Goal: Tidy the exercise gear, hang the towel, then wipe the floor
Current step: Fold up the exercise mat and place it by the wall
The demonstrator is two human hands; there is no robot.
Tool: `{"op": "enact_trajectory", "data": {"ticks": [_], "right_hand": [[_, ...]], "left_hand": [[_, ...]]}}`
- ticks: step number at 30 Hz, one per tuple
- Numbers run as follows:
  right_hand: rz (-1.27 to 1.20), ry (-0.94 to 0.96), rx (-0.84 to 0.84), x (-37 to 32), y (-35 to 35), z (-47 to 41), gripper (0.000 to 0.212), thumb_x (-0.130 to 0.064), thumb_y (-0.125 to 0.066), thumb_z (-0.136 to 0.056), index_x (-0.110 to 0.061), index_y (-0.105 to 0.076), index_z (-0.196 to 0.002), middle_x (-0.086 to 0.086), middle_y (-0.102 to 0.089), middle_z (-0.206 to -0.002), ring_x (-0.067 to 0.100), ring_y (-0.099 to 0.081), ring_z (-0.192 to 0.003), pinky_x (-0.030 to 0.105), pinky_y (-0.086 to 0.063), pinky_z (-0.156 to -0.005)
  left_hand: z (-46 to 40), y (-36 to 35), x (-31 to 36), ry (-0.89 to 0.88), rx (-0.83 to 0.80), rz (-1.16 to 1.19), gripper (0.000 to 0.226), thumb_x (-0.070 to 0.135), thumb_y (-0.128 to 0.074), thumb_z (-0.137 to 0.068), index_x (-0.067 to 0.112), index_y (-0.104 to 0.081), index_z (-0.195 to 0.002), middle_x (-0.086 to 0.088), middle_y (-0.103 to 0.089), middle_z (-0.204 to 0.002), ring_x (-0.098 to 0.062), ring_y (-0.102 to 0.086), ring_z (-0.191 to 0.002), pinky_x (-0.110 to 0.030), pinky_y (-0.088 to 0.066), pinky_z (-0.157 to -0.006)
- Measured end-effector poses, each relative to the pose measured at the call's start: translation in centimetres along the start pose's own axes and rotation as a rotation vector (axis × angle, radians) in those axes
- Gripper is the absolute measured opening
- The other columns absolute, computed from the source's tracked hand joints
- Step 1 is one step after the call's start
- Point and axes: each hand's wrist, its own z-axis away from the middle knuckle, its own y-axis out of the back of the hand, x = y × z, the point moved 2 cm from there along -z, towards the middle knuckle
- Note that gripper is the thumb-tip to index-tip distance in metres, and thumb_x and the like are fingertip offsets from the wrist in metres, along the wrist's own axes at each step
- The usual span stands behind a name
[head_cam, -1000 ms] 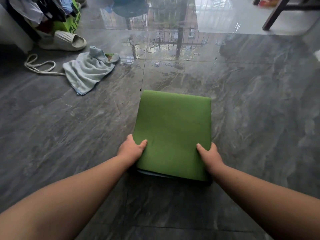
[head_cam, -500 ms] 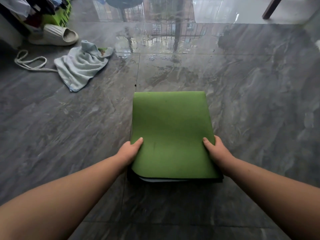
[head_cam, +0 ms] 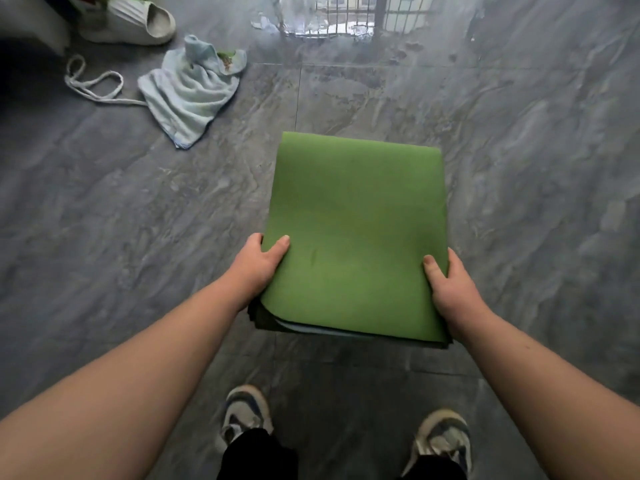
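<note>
A folded green exercise mat [head_cam: 356, 233] is held up off the grey floor in front of me. My left hand [head_cam: 258, 263] grips its left edge, thumb on top and fingers underneath. My right hand [head_cam: 450, 284] grips the right edge the same way. The mat's layered near edge shows dark and pale plies. A crumpled light blue towel [head_cam: 188, 93] lies on the floor at the upper left, with a small green scrap on its far corner.
A white rope [head_cam: 93, 86] loops on the floor left of the towel. A pale slipper [head_cam: 138, 24] sits at the far left. A wet patch [head_cam: 322, 22] shines on the tiles ahead. My two shoes [head_cam: 244, 415] stand below the mat.
The mat has risen off the floor between both hands. The view has tilted down, so my shoes have come into sight and the far room has dropped out.
</note>
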Motion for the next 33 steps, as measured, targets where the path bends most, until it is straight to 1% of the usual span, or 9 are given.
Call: {"op": "enact_trajectory", "data": {"ticks": [4,7,10,15,18,21,25,30,33], "right_hand": [[-0.025,0.023,0.001,-7.4,2.4,7.0,0.032,-0.034,-0.052,-0.100,-0.023,-0.049,-0.130,-0.009,-0.063,-0.116,0.008,-0.061,-0.106,0.031,-0.047,-0.096],[-0.049,0.022,0.024,-15.1,5.2,13.2,0.064,-0.059,-0.054,-0.090,-0.022,-0.043,-0.142,0.000,-0.058,-0.134,0.019,-0.057,-0.121,0.045,-0.046,-0.106],[-0.085,0.035,0.052,-23.9,9.0,19.6,0.068,-0.059,-0.054,-0.088,-0.025,-0.040,-0.145,0.001,-0.057,-0.136,0.021,-0.057,-0.121,0.049,-0.048,-0.103],[-0.093,0.134,0.095,-40.6,17.2,31.4,0.036,-0.041,-0.045,-0.102,-0.025,-0.045,-0.134,-0.005,-0.060,-0.114,0.008,-0.060,-0.097,0.023,-0.057,-0.081],[-0.035,0.209,0.203,-48.1,22.4,38.0,0.047,-0.056,-0.046,-0.095,-0.032,-0.044,-0.136,-0.004,-0.059,-0.125,0.018,-0.060,-0.111,0.047,-0.049,-0.101],[-0.047,0.295,0.325,-53.4,26.8,44.2,0.044,-0.052,-0.046,-0.096,-0.035,-0.043,-0.137,-0.006,-0.058,-0.125,0.021,-0.058,-0.114,0.049,-0.046,-0.103],[-0.067,0.357,0.498,-57.0,31.4,52.0,0.053,-0.055,-0.045,-0.096,-0.036,-0.037,-0.145,-0.002,-0.053,-0.136,0.022,-0.055,-0.118,0.048,-0.045,-0.104],[-0.105,0.327,0.744,-55.5,35.4,60.9,0.047,-0.041,-0.042,-0.102,-0.029,-0.034,-0.147,-0.004,-0.052,-0.126,0.015,-0.051,-0.107,0.027,-0.038,-0.088],[-0.118,0.253,0.933,-52.5,37.3,64.8,0.049,-0.043,-0.044,-0.101,-0.031,-0.033,-0.148,0.001,-0.054,-0.136,0.025,-0.053,-0.120,0.037,-0.041,-0.101]], "left_hand": [[7.8,5.2,5.7,-0.050,0.000,0.028,0.043,0.044,-0.060,-0.093,0.014,-0.057,-0.124,0.003,-0.067,-0.110,-0.014,-0.066,-0.097,-0.031,-0.052,-0.083],[15.0,9.8,12.5,-0.076,-0.010,0.088,0.038,0.039,-0.060,-0.095,0.014,-0.061,-0.123,0.002,-0.071,-0.108,-0.014,-0.070,-0.095,-0.031,-0.057,-0.081],[22.8,14.5,21.0,-0.144,0.014,0.097,0.031,0.033,-0.059,-0.096,0.015,-0.063,-0.121,0.010,-0.070,-0.100,-0.003,-0.068,-0.086,-0.016,-0.053,-0.068],[35.6,20.9,34.9,-0.264,0.047,0.101,0.044,0.051,-0.062,-0.086,0.023,-0.062,-0.120,0.004,-0.071,-0.107,-0.017,-0.068,-0.097,-0.043,-0.055,-0.091],[42.7,23.2,42.3,-0.399,0.051,0.104,0.043,0.048,-0.063,-0.086,0.022,-0.059,-0.120,0.003,-0.069,-0.109,-0.019,-0.066,-0.100,-0.045,-0.053,-0.094],[48.7,24.7,48.1,-0.518,0.047,0.077,0.047,0.044,-0.062,-0.091,0.015,-0.058,-0.127,-0.004,-0.069,-0.114,-0.022,-0.066,-0.101,-0.046,-0.052,-0.095],[54.7,24.8,54.3,-0.713,-0.015,0.033,0.051,0.049,-0.060,-0.088,0.017,-0.057,-0.128,-0.001,-0.068,-0.113,-0.022,-0.066,-0.101,-0.042,-0.052,-0.092],[60.6,20.8,59.0,-0.967,-0.068,-0.113,0.038,0.036,-0.055,-0.097,0.018,-0.052,-0.130,0.007,-0.058,-0.106,-0.013,-0.054,-0.090,-0.013,-0.037,-0.065],[63.9,16.8,60.3,-1.043,-0.144,-0.159,0.042,0.039,-0.054,-0.096,0.022,-0.043,-0.133,0.005,-0.059,-0.106,-0.017,-0.055,-0.089,-0.027,-0.040,-0.069]]}}
